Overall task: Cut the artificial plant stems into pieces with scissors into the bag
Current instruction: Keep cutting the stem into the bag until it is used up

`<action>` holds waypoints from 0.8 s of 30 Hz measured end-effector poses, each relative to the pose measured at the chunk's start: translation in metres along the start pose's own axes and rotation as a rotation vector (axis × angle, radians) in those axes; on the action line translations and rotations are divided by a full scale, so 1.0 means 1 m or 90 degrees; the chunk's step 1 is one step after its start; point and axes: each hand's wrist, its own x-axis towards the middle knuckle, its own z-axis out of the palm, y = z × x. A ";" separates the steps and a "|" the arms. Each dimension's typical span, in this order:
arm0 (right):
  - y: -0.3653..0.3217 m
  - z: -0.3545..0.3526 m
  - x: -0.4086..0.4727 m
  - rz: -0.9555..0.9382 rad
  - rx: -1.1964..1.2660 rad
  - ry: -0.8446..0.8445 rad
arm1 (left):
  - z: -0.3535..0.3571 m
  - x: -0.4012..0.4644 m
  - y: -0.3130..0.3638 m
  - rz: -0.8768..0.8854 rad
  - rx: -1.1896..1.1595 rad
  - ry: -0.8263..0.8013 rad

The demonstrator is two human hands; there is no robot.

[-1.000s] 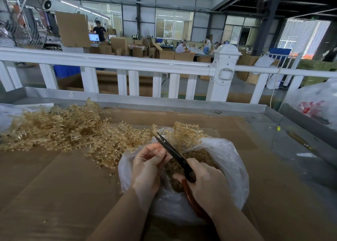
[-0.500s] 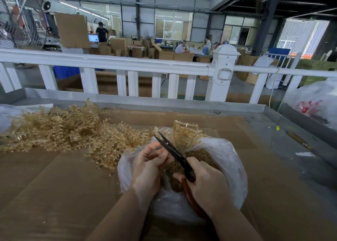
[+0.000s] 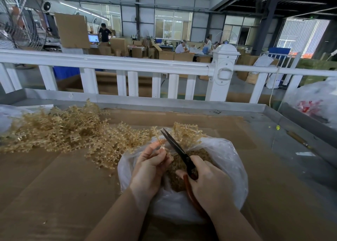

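Cardboard-topped table (image 3: 54,186), stem held over bag (image 3: 228,158).
Left hand (image 3: 149,169) pinches stem (image 3: 161,143), pointing away; right hand (image 3: 209,182) grips scissors (image 3: 175,146), blades just right of it.

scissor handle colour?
Reddish-brown, with dark blades. The scissors show best in the head view, gripped by the right hand over the bag.

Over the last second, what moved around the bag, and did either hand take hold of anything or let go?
Little moved. The left hand keeps pinching a stem over the bag; its fingers shifted only slightly. The right hand keeps its grip on the scissors, blades still angled up and left beside the stem. Nothing was taken hold of or let go. The stem pile on the cardboard stayed put.
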 end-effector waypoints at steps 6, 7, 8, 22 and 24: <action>-0.002 0.000 0.001 0.008 -0.030 -0.027 | -0.002 0.001 0.002 -0.033 0.006 -0.016; -0.002 0.000 0.001 0.008 -0.033 -0.025 | -0.001 0.001 0.003 -0.035 0.009 -0.019; -0.002 0.000 0.001 0.008 -0.032 -0.022 | -0.001 0.000 0.003 -0.032 0.008 -0.015; -0.001 0.001 0.001 0.002 -0.055 0.003 | 0.000 0.002 0.002 -0.032 0.048 0.001; 0.000 0.002 0.000 0.003 -0.040 0.005 | 0.001 0.003 0.000 -0.029 0.037 0.034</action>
